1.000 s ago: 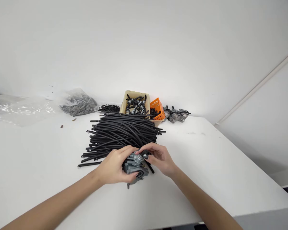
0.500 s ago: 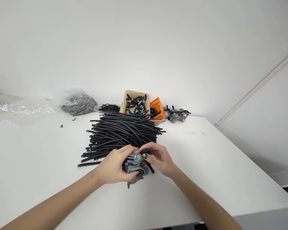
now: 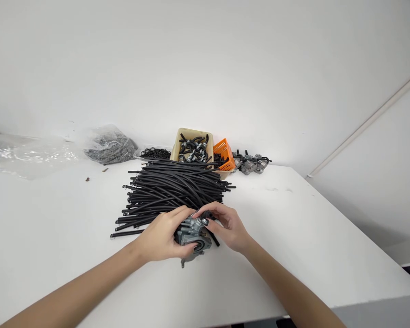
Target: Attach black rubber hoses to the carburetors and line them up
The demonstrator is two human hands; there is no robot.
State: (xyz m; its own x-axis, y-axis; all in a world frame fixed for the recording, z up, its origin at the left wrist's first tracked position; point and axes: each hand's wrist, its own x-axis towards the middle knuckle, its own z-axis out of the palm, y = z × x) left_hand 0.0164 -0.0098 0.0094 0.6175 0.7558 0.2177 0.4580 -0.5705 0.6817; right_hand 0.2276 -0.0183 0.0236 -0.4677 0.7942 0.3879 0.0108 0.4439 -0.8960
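A grey metal carburetor (image 3: 191,239) is gripped by my left hand (image 3: 162,234), the thumb across its round opening and the fingers behind it. At its upper right, my right hand (image 3: 227,225) pinches a small black rubber cap-like part (image 3: 207,215) between thumb and index finger, against the carburetor's top. The fingers partly cover that part, so its exact shape cannot be made out. Just behind both hands lies a wide pile of black rubber hoses (image 3: 174,184), some running beneath the carburetor.
Along the wall stand a bag of small dark parts (image 3: 111,148), a clear tray of black rings (image 3: 155,153), a cream bin (image 3: 175,146) of short hoses with metal fittings, an orange basket (image 3: 227,152) and several more carburetors (image 3: 251,164). The white table (image 3: 294,237) ends at right.
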